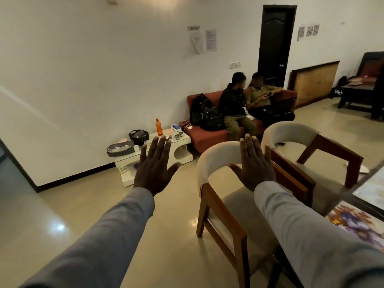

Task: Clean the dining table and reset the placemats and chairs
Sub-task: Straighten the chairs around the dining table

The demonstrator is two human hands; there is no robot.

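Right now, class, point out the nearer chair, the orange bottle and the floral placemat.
nearer chair (pixel 216 154): head view, on its cream curved backrest.
orange bottle (pixel 159 128): head view, mid-body.
floral placemat (pixel 357 222): head view, on its printed surface.

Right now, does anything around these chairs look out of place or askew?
Both chairs look pulled away from the table: the near chair and far chair stand apart from the table edge and angled differently. Left hand and right hand are raised, open, holding nothing.
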